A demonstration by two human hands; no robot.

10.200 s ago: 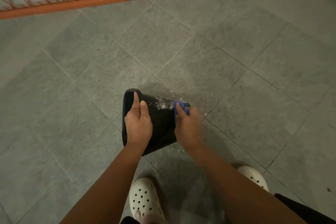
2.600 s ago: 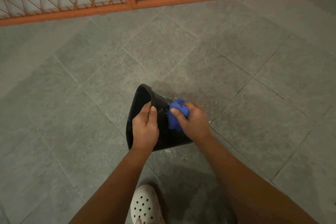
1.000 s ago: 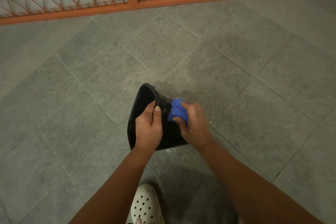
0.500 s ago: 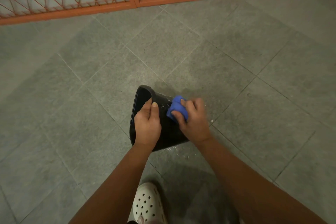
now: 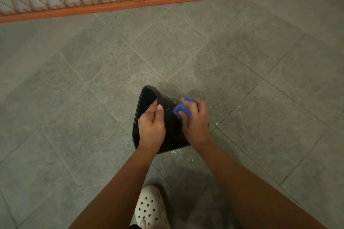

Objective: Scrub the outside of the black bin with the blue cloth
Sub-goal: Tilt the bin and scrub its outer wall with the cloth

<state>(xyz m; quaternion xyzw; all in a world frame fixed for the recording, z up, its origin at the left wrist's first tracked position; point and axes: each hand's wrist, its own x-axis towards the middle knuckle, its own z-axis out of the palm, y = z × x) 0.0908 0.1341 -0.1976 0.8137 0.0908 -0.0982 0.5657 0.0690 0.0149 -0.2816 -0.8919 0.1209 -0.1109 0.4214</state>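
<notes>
On the grey tiled floor (image 5: 74, 117), the black bin (image 5: 172, 134) is lying tipped, mouth facing left. The left hand (image 5: 151, 126) is gripping its rim, fingers curled over. The right hand (image 5: 195, 122) is clutching the bunched blue cloth (image 5: 183, 108), pressing it against the bin's foamy outer wall.

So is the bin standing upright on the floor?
No, the bin lies tipped over, its mouth facing sideways, with the left hand gripping its rim.
</notes>
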